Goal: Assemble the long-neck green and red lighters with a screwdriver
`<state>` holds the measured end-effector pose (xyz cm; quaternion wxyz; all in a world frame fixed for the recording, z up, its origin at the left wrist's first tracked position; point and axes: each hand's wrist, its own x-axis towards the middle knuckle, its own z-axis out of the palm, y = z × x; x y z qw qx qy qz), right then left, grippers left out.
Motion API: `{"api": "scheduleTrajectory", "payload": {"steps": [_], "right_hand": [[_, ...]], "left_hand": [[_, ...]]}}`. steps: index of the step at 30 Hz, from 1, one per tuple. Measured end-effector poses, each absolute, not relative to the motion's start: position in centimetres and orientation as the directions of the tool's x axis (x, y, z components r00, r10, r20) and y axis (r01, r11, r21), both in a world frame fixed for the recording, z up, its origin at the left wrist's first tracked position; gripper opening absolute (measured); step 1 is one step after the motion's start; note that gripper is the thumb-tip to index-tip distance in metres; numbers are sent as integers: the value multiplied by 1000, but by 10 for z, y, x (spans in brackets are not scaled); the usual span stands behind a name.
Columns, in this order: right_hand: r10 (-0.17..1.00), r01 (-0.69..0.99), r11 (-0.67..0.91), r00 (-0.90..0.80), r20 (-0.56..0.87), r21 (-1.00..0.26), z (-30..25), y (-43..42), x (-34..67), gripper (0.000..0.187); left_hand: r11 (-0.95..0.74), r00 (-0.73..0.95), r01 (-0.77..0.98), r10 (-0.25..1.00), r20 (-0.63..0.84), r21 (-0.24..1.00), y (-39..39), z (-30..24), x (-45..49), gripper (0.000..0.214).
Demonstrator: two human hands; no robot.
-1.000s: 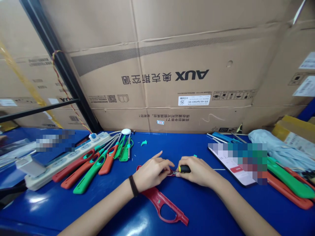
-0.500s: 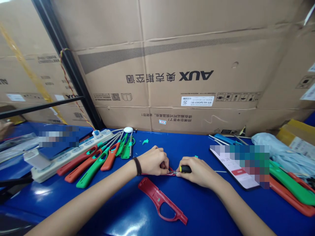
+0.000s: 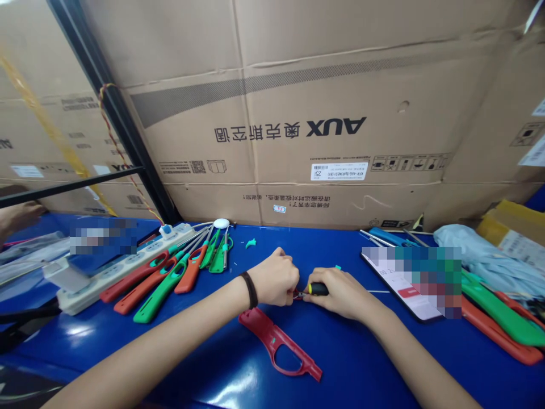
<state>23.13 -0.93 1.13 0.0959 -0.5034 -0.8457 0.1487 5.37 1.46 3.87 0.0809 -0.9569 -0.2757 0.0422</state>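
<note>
Close together over the blue table, both my hands work at a small red part (image 3: 297, 293), mostly hidden; it looks like a lighter casing piece. My left hand (image 3: 276, 278) is closed on it, its fingertips out of sight. Fingers of my right hand (image 3: 338, 292) wrap round a black-and-yellow-handled tool (image 3: 318, 289), whose metal tip points at the red part. Which kind of tool cannot be made out. A thin pale rod (image 3: 378, 291) sticks out beyond the right hand. Nearer me lies a loose red lighter casing half (image 3: 261, 328) with an oval opening.
Left stand several red, orange and green long lighters (image 3: 159, 295) beside a white power strip (image 3: 80, 295). Right are a phone (image 3: 395, 284), more lighters (image 3: 502, 312) and a pale blue bag (image 3: 468, 250). Cardboard (image 3: 272, 142) walls the back. Another person's hand (image 3: 19, 218) shows far left.
My left hand has turned over the red part and shifted slightly right, now covering more of it. The right hand keeps the tool in nearly the same place. The other person's hand shows more.
</note>
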Motion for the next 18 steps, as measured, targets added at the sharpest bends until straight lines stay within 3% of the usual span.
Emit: {"api": "scheduleTrajectory", "payload": {"steps": [10,18], "right_hand": [[873,823,465,-487,16,-328,12,-9,230,9],[866,815,477,-499,20,-330,11,-10,230,9]], "left_hand": [[-843,891,442,452,45,-307,14,36,54,16],[-903,913,407,399,85,-139,22,28,46,15]]}}
